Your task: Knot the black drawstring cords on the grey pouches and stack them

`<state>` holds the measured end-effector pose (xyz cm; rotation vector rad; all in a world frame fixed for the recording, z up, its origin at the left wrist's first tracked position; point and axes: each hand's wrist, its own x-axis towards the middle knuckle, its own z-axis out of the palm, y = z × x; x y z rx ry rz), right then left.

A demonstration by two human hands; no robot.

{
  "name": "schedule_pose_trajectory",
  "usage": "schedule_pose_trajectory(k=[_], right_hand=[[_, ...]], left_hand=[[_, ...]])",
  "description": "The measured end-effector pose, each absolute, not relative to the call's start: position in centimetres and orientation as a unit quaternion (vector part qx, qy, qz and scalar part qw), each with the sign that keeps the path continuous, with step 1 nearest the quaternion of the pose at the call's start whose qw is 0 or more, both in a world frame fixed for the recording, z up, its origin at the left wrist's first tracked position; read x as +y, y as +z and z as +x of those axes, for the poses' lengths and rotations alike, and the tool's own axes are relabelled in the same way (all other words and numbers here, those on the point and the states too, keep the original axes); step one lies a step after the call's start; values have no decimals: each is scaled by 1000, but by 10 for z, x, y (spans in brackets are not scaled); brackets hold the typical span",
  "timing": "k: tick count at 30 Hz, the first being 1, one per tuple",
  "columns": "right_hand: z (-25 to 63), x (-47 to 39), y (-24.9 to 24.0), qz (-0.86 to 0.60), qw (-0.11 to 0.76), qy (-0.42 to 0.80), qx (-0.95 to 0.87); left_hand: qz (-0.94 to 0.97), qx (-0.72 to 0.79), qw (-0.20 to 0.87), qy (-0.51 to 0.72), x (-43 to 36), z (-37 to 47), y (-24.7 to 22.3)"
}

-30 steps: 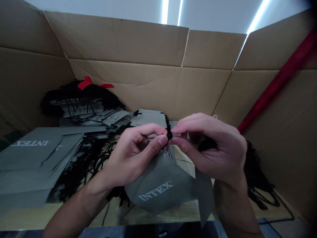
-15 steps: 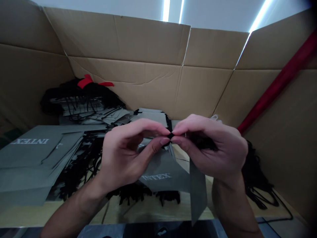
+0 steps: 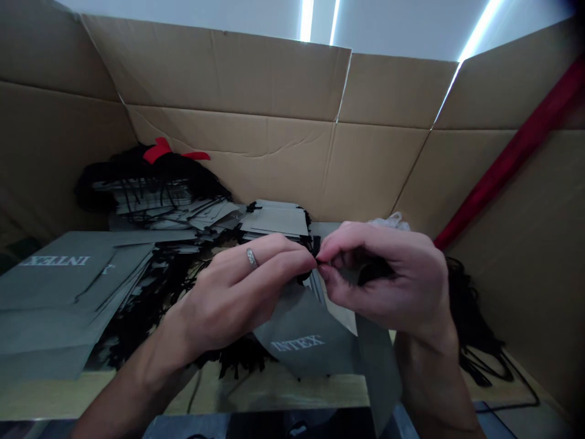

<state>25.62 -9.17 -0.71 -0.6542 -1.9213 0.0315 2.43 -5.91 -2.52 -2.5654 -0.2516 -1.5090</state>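
Cardboard walls around a wooden counter, black cord pinched above a gray pouch

Tall brown cardboard panels rise behind the counter, with a dark red pole slanting down the right side. Near the middle of the counter's front edge, a gray INTEX pouch hangs below the fingers, its printed face tilted toward the wearer. Its black cord is at the meeting point of both hands, seemingly because so thin a piece calls for fingertips rather than palms.

The right hand is narrow, thumb and forefinger closed on the cord. The left hand, with a ring on one finger, comes in flat from the other side, its fingers together and tips at the same spot; it appears to pinch the cord too, though its thumb is hidden.

Toward the counter's left edge lies a broad stack of gray INTEX pouches, cord ends all facing inward, probably to keep them aligned. At the back left corner, black cords drape over a heaped bundle topped by a red strip. A smaller stack sits at the back middle, and loose black cords lie toward the right edge.
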Motion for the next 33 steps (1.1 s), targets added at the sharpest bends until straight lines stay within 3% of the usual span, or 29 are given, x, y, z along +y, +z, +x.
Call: schedule_pose_trajectory(k=[5, 17, 28, 33], right_hand=[[252, -93, -7, -286, 534, 25, -795], [243, -89, -5, -302, 574, 236, -724], [246, -90, -9, -302, 577, 34, -758], [247, -90, -14, -269, 578, -4, -771]], left_hand=[[-847, -100, 111, -510, -62, 25, -29], [-820, -32, -94, -563, -44, 34, -25], [-845, -106, 162, -498, -66, 20, -30], [-824, -58, 130, -549, -55, 26, -35]])
